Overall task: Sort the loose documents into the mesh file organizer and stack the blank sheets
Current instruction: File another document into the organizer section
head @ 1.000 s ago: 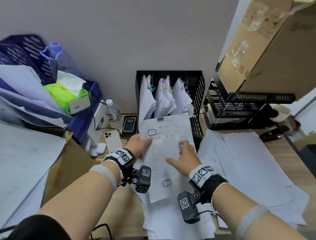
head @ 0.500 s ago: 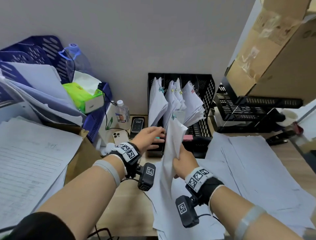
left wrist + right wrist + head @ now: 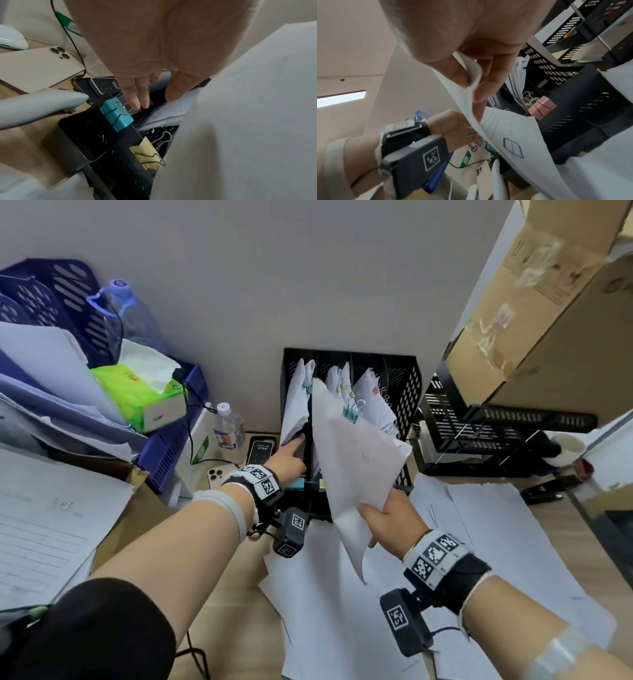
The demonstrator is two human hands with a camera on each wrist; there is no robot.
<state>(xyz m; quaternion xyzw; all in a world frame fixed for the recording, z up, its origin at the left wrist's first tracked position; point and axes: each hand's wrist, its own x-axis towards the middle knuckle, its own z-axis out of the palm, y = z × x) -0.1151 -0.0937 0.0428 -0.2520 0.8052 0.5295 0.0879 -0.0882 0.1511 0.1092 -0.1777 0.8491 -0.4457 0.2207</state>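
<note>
The black mesh file organizer (image 3: 409,392) stands against the wall with clipped paper bundles upright in its slots. My left hand (image 3: 291,453) reaches into its leftmost slot, fingers straight, touching the papers there (image 3: 294,412). In the left wrist view the left hand (image 3: 154,100) sits just behind the teal clip (image 3: 116,116) and yellow clip (image 3: 147,155) on the organizer's front edge (image 3: 96,135). My right hand (image 3: 383,518) pinches the lower edge of a printed document (image 3: 352,460), lifted and tilted in front of the middle slots. The right wrist view shows that right hand (image 3: 474,83) pinching the document (image 3: 513,135).
Blank sheets (image 3: 496,542) lie spread over the desk at right and under my arms. At left are blue trays (image 3: 164,453), a green tissue box (image 3: 144,392), a small bottle (image 3: 227,426) and a phone (image 3: 219,477). A black tiered tray (image 3: 479,433) and cardboard box (image 3: 548,320) stand right.
The document lay flat on the desk under both hands. My right hand has lifted it toward the organizer, while my left hand let go and moved into the leftmost slot.
</note>
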